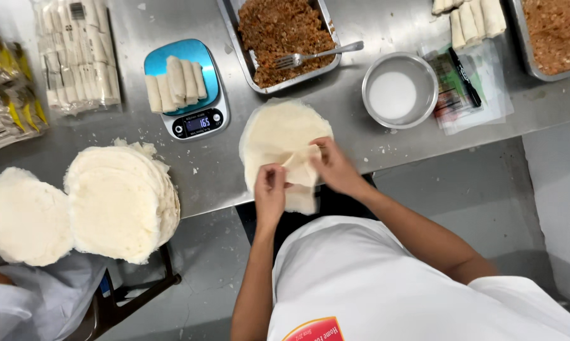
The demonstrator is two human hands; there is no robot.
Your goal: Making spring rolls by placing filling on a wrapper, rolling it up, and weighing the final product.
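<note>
A round pale wrapper [278,129] lies on the steel table's front edge, its near flap [301,165] folded up. My left hand [270,189] pinches the flap's left side; my right hand [335,167] grips its right side. Both hands hold the same folded part close together. Beyond the wrapper sits a steel tray of brown minced filling [283,31] with a fork [319,55] resting in it.
A blue kitchen scale [185,95] carries several finished rolls [174,81]. A steel bowl of white liquid [398,91] stands at right. Two stacks of wrappers [120,202] lie at left, bagged rolls [76,57] behind them. More rolls [471,19] and another filling tray [556,35] sit far right.
</note>
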